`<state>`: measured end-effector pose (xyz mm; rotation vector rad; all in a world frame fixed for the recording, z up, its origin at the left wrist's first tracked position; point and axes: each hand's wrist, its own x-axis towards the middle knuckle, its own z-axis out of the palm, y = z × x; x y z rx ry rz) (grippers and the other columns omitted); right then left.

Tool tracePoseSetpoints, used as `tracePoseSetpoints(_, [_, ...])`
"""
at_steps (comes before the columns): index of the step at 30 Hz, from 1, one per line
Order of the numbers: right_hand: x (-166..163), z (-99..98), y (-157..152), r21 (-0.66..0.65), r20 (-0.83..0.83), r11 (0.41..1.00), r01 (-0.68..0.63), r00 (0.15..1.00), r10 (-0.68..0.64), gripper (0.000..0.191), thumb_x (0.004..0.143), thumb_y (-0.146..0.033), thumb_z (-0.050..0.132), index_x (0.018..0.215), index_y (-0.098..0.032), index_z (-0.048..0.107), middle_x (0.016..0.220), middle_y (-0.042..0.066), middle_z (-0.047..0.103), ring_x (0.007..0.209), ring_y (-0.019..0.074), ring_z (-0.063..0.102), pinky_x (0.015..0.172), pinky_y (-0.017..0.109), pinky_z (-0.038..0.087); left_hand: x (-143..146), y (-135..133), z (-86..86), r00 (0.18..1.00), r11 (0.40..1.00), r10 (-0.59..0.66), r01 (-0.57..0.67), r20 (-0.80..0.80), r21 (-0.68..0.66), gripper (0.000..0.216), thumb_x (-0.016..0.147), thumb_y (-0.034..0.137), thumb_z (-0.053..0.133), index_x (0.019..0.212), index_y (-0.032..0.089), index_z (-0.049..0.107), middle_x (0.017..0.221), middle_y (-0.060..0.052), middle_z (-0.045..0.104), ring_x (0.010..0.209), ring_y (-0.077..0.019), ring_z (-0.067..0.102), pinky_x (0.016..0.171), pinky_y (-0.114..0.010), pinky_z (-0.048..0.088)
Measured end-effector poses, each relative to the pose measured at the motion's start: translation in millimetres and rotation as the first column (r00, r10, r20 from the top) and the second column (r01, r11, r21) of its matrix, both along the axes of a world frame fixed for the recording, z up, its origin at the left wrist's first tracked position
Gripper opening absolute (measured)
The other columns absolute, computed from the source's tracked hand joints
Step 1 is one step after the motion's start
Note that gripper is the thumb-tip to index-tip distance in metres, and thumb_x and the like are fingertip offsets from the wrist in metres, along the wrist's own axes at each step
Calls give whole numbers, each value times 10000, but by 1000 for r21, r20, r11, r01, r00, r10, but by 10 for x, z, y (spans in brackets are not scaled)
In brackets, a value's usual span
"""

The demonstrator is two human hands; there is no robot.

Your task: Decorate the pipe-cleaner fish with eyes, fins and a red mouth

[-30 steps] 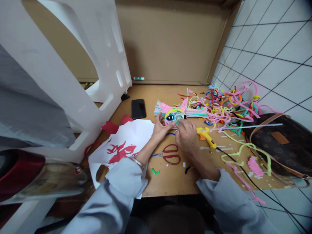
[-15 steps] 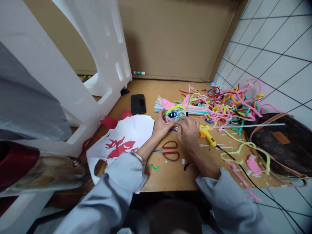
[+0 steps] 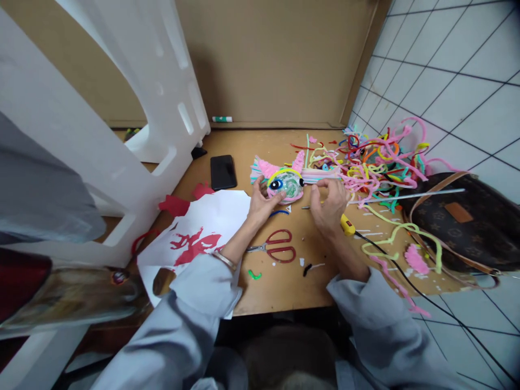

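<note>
Face-shaped craft piece (image 3: 291,186) sits in the left hand (image 3: 260,207), nose end toward the right hand (image 3: 331,205)

On the head view, I've got the piece mid-table, just up and right of the left palm. That hand is the nearer one: it's touching, fingers behind the left edge, thumb along the lower front, a pinch on the pink rim. And look at the axis! It runs crosswise from the blue eye (image 3: 277,184) to the black nose (image 3: 301,182), pink ears pointing away from me. Beyond it, a striped bundle (image 3: 323,175) lies almost parallel. Over to the right hand: fingers curled, thumb close to the fingertips, just beside the nose but apart from it. Is it pinching anything? From here I can't tell. Below its wrist side shows the yellow glue gun (image 3: 348,225), partly hidden; nearer me, red-handled scissors (image 3: 280,246).
</note>
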<state>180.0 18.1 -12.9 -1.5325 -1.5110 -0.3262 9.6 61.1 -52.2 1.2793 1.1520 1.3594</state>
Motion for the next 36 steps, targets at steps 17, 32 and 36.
tracePoseSetpoints(17, [-15, -85, 131, -239, -98, 953, -184, 981, 164, 611, 783, -230, 576, 1365, -165, 402, 1154, 143, 725, 1156, 330, 619, 1005, 516, 346, 50, 153, 15, 985, 993, -102, 93, 142, 69, 976, 617, 412, 872, 1414, 226, 339, 1470, -166, 472, 1348, -274, 520, 1108, -394, 442])
tracePoseSetpoints(32, [-8, -119, 151, -257, -90, 948, -189, 981, 171, 635, 788, -264, 557, 1395, -156, 407, 1212, 158, 704, 1191, 336, 588, 1019, 552, 347, 47, 87, 57, 987, 996, -75, 69, 144, 48, 906, 615, 429, 872, 1350, 197, 398, 1444, -187, 505, 1312, -287, 549, 1100, -424, 454])
tracePoseSetpoints(36, [-13, -125, 151, -226, -85, 955, -189, 981, 174, 615, 797, -263, 554, 1389, -163, 420, 1244, 161, 687, 1188, 320, 590, 1025, 528, 350, 51, 78, 67, 990, 998, -48, 42, 134, 45, 862, 613, 418, 876, 1326, 207, 441, 1421, -167, 520, 1266, -282, 581, 1054, -416, 492])
